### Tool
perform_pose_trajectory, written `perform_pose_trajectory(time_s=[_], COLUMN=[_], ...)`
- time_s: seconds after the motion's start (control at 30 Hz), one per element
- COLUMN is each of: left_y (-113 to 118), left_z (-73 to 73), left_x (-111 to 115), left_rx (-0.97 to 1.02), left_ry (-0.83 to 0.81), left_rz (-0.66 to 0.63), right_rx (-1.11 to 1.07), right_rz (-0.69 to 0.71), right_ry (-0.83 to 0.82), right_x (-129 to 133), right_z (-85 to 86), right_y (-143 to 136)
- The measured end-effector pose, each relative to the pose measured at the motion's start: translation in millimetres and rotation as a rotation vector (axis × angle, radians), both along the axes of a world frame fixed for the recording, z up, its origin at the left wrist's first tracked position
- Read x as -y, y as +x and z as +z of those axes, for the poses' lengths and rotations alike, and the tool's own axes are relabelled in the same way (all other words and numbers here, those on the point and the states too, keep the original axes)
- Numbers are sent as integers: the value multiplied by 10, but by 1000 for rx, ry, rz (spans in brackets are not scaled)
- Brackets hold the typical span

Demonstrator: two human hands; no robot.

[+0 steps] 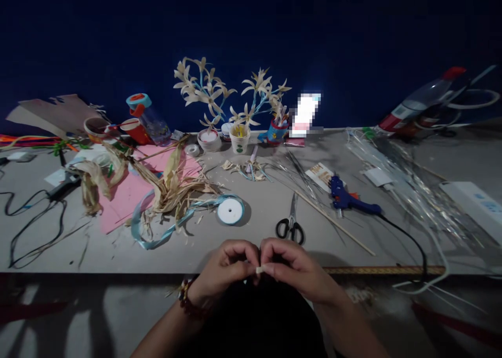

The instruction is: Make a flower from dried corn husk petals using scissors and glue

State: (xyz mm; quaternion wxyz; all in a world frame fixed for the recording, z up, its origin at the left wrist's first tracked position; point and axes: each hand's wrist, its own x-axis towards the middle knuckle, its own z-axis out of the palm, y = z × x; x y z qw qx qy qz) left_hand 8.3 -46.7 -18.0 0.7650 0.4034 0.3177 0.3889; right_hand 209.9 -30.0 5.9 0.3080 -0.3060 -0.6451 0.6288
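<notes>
At the table's front edge, my left hand (237,264) and my right hand (288,266) meet with thumbs and fingers pinched together. Between the fingertips shows a small pale piece (259,269), which looks like a bit of corn husk; most of it is hidden. Black-handled scissors (291,227) lie just beyond my right hand, blades pointing away. A spool of light blue ribbon (230,210) rests beyond my left hand, its loose end curling left. Dried corn husks (168,191) are heaped on pink paper (113,206) to the left.
Husk flowers on blue stems stand in two white cups (240,141) at the back. A blue glue gun (353,198) lies right, its cord hanging over the front edge. A thin wooden stick (333,222), plastic-wrapped wires (408,185), a tilted bottle (418,104) and a power strip (472,204) are there too.
</notes>
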Motion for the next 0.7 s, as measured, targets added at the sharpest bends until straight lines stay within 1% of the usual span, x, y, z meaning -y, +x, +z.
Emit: perform_pose_trajectory(time_s=[0.07, 0.13, 0.2, 0.27, 0.3, 0.47, 0.53, 0.6, 0.7], left_y=[35, 62, 70, 59, 48, 17, 36, 65, 93], left_z=[-33, -56, -67, -62, -52, 35, 50, 44, 21], left_x=[6, 4, 0, 3, 8, 40, 39, 28, 9], left_rx=[92, 192, 269, 281, 257, 2, -17, 31, 162], left_ry=[-33, 4, 57, 73, 67, 36, 5, -51, -80], left_rz=[2, 10, 53, 103, 108, 48, 54, 58, 79], right_rx=[-91, -196, -275, -256, -219, -75, -57, -86, -180], right_rz=[21, 26, 14, -5, -9, -5, -15, -19, -32], right_ry=[-99, -213, -282, -284, -269, -109, -56, -91, -251], right_x=[3, 13, 22, 23, 19, -6, -2, 13, 42], right_z=[-34, -67, -86, -83, -75, -29, -29, -41, -68], right_y=[1, 9, 26, 43, 48, 31, 14, 1, -2])
